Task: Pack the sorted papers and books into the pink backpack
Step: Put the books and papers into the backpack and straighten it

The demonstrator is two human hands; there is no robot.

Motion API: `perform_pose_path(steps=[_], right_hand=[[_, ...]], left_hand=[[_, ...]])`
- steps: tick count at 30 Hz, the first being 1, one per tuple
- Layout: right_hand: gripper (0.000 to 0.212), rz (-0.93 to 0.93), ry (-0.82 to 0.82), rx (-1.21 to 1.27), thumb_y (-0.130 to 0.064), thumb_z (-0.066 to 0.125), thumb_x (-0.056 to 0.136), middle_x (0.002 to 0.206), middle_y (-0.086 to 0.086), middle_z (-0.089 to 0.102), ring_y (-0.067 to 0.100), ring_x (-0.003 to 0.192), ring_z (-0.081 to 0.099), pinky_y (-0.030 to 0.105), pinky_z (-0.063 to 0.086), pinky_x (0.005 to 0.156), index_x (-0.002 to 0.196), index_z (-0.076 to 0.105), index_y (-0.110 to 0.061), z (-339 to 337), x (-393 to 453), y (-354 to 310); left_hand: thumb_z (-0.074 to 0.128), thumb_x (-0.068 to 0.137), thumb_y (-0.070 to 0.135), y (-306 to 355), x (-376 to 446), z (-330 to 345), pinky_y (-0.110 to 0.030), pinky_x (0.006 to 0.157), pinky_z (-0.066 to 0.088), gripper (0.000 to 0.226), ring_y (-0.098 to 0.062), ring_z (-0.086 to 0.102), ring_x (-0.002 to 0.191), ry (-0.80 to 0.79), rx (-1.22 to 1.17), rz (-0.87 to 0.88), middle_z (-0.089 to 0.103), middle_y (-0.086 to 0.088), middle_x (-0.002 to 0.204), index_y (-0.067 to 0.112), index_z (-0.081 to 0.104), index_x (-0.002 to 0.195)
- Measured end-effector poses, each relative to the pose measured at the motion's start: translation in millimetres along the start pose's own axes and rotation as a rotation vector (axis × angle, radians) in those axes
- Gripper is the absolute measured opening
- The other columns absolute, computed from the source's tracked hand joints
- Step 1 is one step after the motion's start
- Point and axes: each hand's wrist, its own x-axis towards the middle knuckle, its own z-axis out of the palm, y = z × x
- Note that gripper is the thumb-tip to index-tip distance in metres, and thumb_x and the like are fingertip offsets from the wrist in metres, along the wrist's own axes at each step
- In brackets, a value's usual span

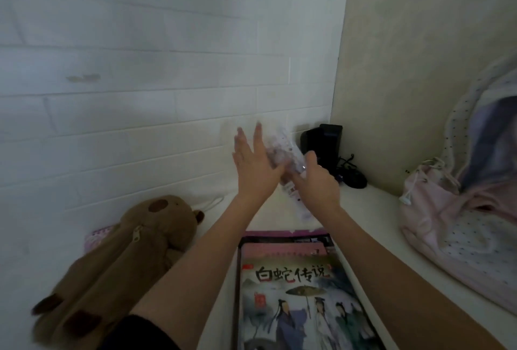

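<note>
A: Backpack point(436, 226), the pink one, lies at the right side on the white table point(372, 210). I cannot see its opening, and nothing shows inside it, so I judge the packing is hardly begun.

B: And the books?

A: The book with painted figures point(296, 293) lies near, between the two forearms, on top of another flat purple one. Both are outside the bag and must go in.

B: What do the hands hold?

A: A blurred thing, transparent with print on it point(291, 182), maybe a sleeve of papers; I cannot tell. The right hand point(316, 182) has fingers curled on it. The left hand point(254, 165) is flat, fingers straight and pointing up, pressing its left side.

B: Where are they?

A: Both arms stretch far, toward the wall corner, well apart from the bag. A brown plush toy point(117, 254) lies left, a black device point(321, 145) in the far corner.
</note>
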Motion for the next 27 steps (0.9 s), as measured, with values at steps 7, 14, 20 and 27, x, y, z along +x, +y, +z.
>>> perform_pose_path(steps=[7, 14, 20, 27], right_hand=[[0.051, 0.163, -0.298, 0.493, -0.033, 0.042, 0.099, 0.15, 0.004, 0.037, 0.02, 0.135, 0.038, 0.027, 0.029, 0.107, 0.146, 0.034, -0.014, -71.8, -78.8, -44.7], [0.049, 0.18, -0.527, -0.28, -0.042, 0.022, 0.099, 0.16, -0.002, 0.008, 0.019, 0.147, 0.0, 0.067, -0.001, 0.109, 0.145, 0.03, -0.026, -53.4, -194.0, -29.0], [0.056, 0.205, -0.603, -0.222, -0.046, 0.013, 0.099, 0.16, -0.009, -0.003, 0.015, 0.147, -0.004, 0.065, -0.005, 0.109, 0.152, 0.006, -0.028, -66.0, -207.6, -30.8], [0.037, 0.279, -0.068, 0.015, -0.04, 0.024, 0.1, 0.111, 0.007, 0.065, 0.028, 0.11, 0.059, 0.061, -0.001, 0.114, 0.126, 0.046, -0.026, -72.8, -211.2, -60.6]], left_hand=[[0.048, 0.095, 0.023, 63.7, -90.0, -48.1, -0.026, 0.088, 0.038, 0.063, -0.03, 0.045, 0.127, -0.141, -0.354, -0.396, 0.036, -0.014, 0.148, 0.01, 0.018, 0.148], [0.023, 0.099, 0.036, 50.6, -202.9, -42.5, -0.061, 0.11, -0.01, 0.063, -0.032, -0.002, 0.146, -0.455, 0.632, -0.215, 0.006, -0.016, 0.158, 0.007, 0.0, 0.15], [0.013, 0.1, 0.044, 37.0, -211.8, -53.7, -0.05, 0.115, -0.01, 0.065, -0.025, -0.012, 0.146, -0.683, 0.424, -0.245, -0.01, -0.011, 0.158, 0.005, -0.003, 0.15], [0.041, 0.093, 0.049, -20.1, -206.8, -139.0, -0.057, 0.113, -0.004, 0.075, -0.031, -0.003, 0.146, -0.245, 0.653, -0.045, 0.006, -0.014, 0.158, 0.011, 0.011, 0.149]])
